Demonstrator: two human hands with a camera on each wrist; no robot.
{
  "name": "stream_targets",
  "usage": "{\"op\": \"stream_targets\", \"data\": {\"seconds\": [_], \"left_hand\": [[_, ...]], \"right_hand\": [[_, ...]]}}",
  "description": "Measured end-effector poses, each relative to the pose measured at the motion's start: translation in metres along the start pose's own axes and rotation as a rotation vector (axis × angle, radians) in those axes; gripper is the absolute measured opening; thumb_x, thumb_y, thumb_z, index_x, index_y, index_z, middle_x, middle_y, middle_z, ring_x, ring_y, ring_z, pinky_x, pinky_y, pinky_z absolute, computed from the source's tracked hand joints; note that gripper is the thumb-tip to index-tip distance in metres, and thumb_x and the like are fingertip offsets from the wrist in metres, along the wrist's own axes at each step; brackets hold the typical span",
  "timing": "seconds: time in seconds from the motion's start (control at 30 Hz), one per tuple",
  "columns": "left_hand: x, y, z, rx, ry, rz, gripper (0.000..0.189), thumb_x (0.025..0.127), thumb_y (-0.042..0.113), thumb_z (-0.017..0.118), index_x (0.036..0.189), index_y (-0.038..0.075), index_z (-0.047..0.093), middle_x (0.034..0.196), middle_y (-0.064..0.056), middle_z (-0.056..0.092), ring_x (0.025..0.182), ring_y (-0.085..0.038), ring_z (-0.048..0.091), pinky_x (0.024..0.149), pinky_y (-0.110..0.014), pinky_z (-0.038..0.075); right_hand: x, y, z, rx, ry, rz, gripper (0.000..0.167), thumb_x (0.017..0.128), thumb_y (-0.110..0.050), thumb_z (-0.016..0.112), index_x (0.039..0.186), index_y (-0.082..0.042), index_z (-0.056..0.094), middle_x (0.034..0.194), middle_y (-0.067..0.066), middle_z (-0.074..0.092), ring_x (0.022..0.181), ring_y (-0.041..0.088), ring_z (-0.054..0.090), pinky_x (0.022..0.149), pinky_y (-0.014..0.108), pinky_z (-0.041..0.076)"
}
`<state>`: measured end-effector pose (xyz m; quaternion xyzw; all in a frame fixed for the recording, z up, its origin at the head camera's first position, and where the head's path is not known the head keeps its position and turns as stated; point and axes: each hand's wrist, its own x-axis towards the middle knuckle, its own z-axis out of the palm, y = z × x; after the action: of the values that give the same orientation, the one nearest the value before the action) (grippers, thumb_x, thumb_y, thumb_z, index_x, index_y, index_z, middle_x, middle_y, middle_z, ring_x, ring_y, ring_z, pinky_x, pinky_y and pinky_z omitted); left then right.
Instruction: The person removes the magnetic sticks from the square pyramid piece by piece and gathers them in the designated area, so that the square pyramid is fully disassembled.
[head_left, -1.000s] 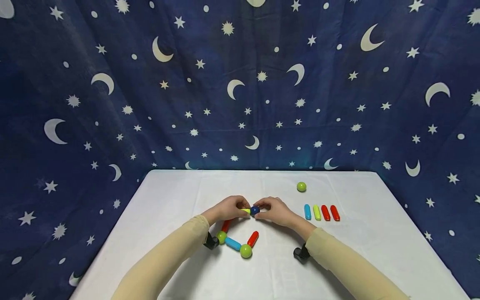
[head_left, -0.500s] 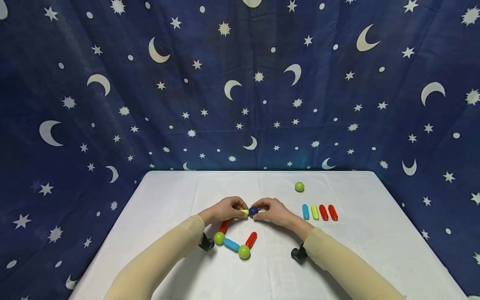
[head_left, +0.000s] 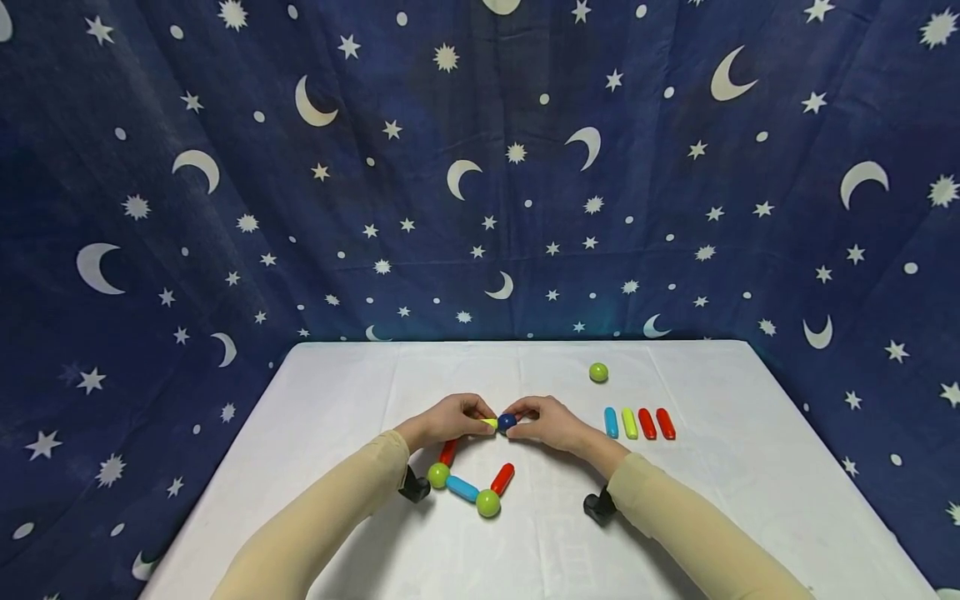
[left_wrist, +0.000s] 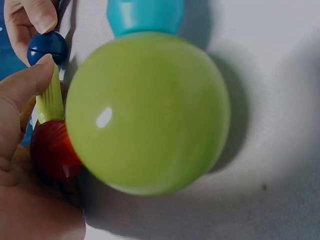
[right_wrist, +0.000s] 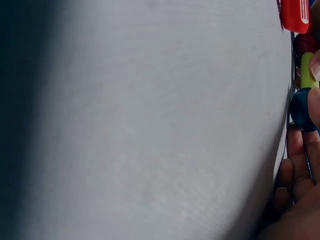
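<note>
My left hand (head_left: pixel 450 418) pinches a yellow-green rod (left_wrist: pixel 49 102) between thumb and fingers. With thumb and fingertips, my right hand (head_left: pixel 551 423) holds a dark blue ball (head_left: pixel 507 422) at that rod's right end. A rounded red piece (left_wrist: pixel 56 150) meets the rod's other end in the left wrist view; the left hand hides it in the head view. Below the left hand, a red rod (head_left: pixel 448 452), lime ball (head_left: pixel 438 476), light blue rod (head_left: pixel 462 489), second lime ball (head_left: pixel 488 503) and another red rod (head_left: pixel 503 478) form a joined chain on the table.
To the right lie a loose blue rod (head_left: pixel 611 423), a yellow-green rod (head_left: pixel 629 423) and two red rods (head_left: pixel 656 423) in a row. A lone lime ball (head_left: pixel 598 372) sits farther back on the white table (head_left: pixel 720 492). A starry dark blue cloth (head_left: pixel 420 200) hangs behind.
</note>
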<state>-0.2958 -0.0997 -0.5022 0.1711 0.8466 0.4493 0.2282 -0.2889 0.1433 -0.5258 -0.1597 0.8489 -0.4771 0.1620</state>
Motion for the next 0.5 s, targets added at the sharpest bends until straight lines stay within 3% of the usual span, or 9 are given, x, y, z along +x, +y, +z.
{"op": "stream_targets", "data": {"seconds": [0.23, 0.5], "left_hand": [[0.0008, 0.0001, -0.0003, 0.009, -0.014, -0.001, 0.019, 0.091, 0.018, 0.08, 0.107, 0.011, 0.072, 0.097, 0.001, 0.068, 0.084, -0.014, 0.055, 0.076, -0.027, 0.045], [-0.0011, 0.0019, -0.0007, 0.041, -0.02, -0.012, 0.018, 0.09, 0.018, 0.081, 0.104, 0.012, 0.072, 0.097, 0.003, 0.068, 0.086, -0.014, 0.056, 0.08, -0.028, 0.046]], "right_hand": [[-0.0008, -0.0009, -0.004, 0.028, -0.025, -0.004, 0.034, 0.089, -0.027, 0.082, 0.119, -0.015, 0.072, 0.108, -0.002, 0.067, 0.102, 0.018, 0.058, 0.101, 0.048, 0.043], [-0.002, -0.0027, -0.007, 0.075, -0.024, 0.006, 0.036, 0.091, -0.026, 0.081, 0.123, -0.013, 0.07, 0.104, 0.001, 0.067, 0.096, 0.019, 0.058, 0.09, 0.038, 0.047]]}}
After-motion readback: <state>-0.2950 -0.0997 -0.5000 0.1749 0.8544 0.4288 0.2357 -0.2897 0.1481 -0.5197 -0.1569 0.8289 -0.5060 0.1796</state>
